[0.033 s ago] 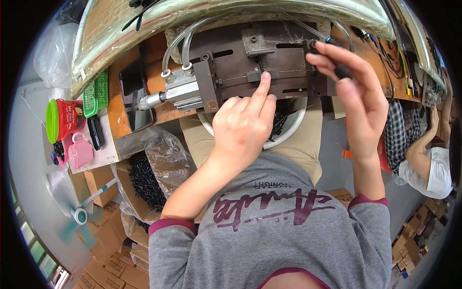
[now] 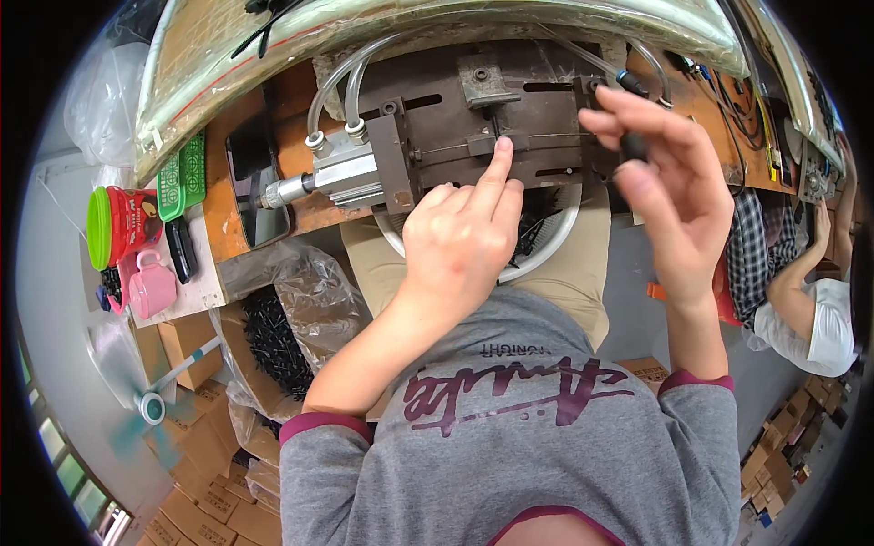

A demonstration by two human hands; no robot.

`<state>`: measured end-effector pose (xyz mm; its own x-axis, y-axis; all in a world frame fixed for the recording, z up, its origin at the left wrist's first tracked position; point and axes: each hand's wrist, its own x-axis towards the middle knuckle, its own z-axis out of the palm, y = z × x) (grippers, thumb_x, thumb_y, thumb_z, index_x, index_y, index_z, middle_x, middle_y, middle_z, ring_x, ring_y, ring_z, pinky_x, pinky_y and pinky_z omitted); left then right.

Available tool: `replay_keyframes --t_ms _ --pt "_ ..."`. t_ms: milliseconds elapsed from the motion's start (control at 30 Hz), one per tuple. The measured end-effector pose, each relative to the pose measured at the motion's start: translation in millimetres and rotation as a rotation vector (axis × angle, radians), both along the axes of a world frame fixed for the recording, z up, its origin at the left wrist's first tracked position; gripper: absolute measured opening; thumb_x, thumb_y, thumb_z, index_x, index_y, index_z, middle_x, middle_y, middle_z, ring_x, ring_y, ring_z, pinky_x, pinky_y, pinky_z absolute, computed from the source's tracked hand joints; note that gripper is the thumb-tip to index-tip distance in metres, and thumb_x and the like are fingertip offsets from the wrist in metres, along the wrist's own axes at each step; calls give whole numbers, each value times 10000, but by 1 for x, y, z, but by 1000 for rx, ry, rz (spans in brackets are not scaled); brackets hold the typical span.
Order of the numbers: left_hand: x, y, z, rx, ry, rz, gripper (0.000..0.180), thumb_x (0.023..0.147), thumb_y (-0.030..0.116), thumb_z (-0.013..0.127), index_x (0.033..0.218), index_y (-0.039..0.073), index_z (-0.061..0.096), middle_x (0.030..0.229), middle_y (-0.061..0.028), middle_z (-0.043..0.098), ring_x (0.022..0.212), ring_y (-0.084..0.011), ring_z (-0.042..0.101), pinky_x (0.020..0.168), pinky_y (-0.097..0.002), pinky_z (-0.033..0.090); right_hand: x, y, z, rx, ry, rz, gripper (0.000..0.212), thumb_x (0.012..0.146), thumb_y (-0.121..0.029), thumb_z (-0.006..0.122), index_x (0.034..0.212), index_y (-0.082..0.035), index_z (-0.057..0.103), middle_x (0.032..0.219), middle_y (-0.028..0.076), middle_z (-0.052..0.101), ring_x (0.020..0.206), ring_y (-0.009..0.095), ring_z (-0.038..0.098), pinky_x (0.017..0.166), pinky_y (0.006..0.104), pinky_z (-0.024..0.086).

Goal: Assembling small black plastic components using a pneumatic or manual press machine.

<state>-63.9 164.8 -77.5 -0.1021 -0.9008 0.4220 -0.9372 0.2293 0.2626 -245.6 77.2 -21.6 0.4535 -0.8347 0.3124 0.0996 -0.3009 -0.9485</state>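
- Step in hand, I judge: locating a slim black rod-like part [image 2: 495, 120] in the dark-brown slotted metal fixture [image 2: 446, 120]; my left hand [image 2: 460, 238] sets its index fingertip there. Whether its curled fingers grip anything, I cannot tell.
- My right hand [image 2: 683, 173] pinches a small rounded black piece [image 2: 633, 146], blurred.
- Next move, I judge, calls for careful alignment.
- Adjacent: smooth silver metal cylinder [image 2: 350, 177], clear flexible tubing [image 2: 353, 86].

You're in workshop, small-assembly sort: wooden bench [image 2: 218, 207] before you, bolted metal fixture [image 2: 446, 126] on it, silver cylinder [image 2: 350, 175] fed by clear hoses [image 2: 352, 96]. Heap of small black parts [image 2: 276, 350] at your left, cardboard boxes [image 2: 205, 432] stacked beyond; another person [image 2: 828, 318] off to your right.
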Motion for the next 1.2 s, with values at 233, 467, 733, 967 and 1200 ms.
replay_keyframes --t_ms 233,467,733,967,1200 --pt "3 3 3 0 28 -19 309 679 123 819 973 78 737 1249 -73 708 641 -169 659 618 -289 525 2 14 -25 -637 491 23 304 755 32 767 1034 37 648 1274 191 622 1029 317 666 838 364 570" --pt "19 43 7 441 135 -354 299 701 147 803 978 61 730 1195 -67 713 755 -238 697 695 -349 565 22 25 -51 -792 711 38 173 770 -74 670 927 -29 614 1317 161 647 759 210 673 643 303 538" --pt "-1 53 -106 639 347 -268 298 720 182 794 996 86 741 1044 -70 684 960 -261 678 806 -396 559 26 23 -49 -797 856 21 228 763 -75 772 959 -56 657 1321 68 673 586 184 599 582 289 511" --pt "-88 10 -226 365 140 -212 139 771 129 655 818 41 753 936 -110 649 908 -295 614 781 -424 477 -6 23 -35 -480 555 -40 355 776 10 795 1118 -24 705 1197 115 719 710 123 668 605 242 500" --pt "-102 -9 -222 532 54 -103 189 778 174 624 771 39 755 933 -136 670 933 -298 618 823 -434 461 -44 44 -46 -390 554 -216 267 797 38 772 1052 -14 716 1051 112 732 668 133 640 543 244 483"
